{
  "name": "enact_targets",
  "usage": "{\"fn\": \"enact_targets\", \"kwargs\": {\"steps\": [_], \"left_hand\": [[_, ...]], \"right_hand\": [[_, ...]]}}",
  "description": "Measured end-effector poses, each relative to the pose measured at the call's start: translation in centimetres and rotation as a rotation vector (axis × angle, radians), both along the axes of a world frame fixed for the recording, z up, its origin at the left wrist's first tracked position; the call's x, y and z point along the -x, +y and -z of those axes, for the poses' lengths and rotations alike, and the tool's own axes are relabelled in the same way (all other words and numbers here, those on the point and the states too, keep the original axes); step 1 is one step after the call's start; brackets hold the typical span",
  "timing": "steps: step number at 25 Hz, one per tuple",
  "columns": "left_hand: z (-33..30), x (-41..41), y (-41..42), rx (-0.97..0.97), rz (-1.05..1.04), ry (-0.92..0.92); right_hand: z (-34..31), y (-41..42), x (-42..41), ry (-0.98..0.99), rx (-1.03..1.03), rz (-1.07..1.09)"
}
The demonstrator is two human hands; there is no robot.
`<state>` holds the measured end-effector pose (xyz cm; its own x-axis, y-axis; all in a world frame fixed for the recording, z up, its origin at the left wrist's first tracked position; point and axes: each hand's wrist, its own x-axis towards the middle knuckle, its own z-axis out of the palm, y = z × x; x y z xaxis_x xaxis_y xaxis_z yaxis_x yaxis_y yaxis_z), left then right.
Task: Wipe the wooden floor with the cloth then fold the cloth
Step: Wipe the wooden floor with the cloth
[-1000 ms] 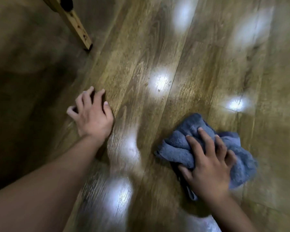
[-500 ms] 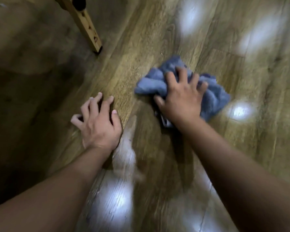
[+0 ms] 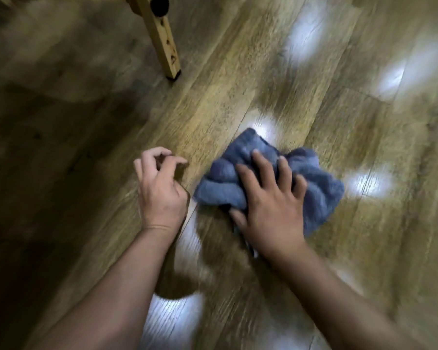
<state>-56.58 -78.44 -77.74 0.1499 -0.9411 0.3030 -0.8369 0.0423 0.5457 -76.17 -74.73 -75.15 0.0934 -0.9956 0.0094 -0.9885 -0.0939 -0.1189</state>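
Clearly, the wooden floor (image 3: 238, 79) carries everything here, and the cloth (image 3: 321, 193) serves as my landmark. Far to the upper left of the cloth a pale furniture leg (image 3: 163, 44) stands on the boards. Just to the left of the cloth, apart from it, the left hand (image 3: 161, 193) rests on the floor with fingers loosely curled, holding nothing. On the cloth itself the right hand (image 3: 273, 208) presses down, fingers spread and a little bent into the bunched blue fabric, which lies crumpled on the planks. The cloth looks soft, light and limp, so I judge it will slide easily; for folding, its loose right edge seems the best place to take. To the right of the cloth the floor is open for strokes; only the leg limits movement.
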Motion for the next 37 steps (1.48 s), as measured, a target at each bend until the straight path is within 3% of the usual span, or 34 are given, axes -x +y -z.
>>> {"fn": "enact_targets", "kwargs": {"steps": [3, 6, 11, 15, 18, 22, 31, 37], "left_hand": [[0.0, 0.2, 0.0, -0.006, 0.0, 0.035], [-0.2, 0.2, 0.0, -0.039, -0.023, 0.049], [-0.7, 0.6, -0.7, -0.194, -0.011, -0.087], [-0.7, 0.6, -0.7, -0.201, 0.005, -0.118], [-0.6, 0.7, -0.9, -0.197, 0.001, -0.146], [-0.3, 0.2, -0.7, -0.196, 0.019, -0.156], [-2.2, 2.7, -0.9, -0.299, -0.022, -0.214], [-4.3, 17.1, 3.7, -0.298, 0.438, 0.084]], "right_hand": [[0.2, 5.2, -0.3, 0.008, -0.009, -0.072], [0.2, 4.5, -0.1, 0.016, -0.028, -0.098], [0.2, -4.5, -0.5, 0.045, 0.012, -0.044], [0.2, -15.7, -1.8, 0.051, -0.013, 0.067], [0.7, -17.4, -2.0, 0.031, 0.013, 0.079], [0.7, -11.3, -1.5, 0.013, 0.095, 0.042], [0.2, 7.7, 1.7, -0.02, 0.007, 0.206], [0.2, 17.0, 12.3, 0.042, 0.021, 0.361]]}}
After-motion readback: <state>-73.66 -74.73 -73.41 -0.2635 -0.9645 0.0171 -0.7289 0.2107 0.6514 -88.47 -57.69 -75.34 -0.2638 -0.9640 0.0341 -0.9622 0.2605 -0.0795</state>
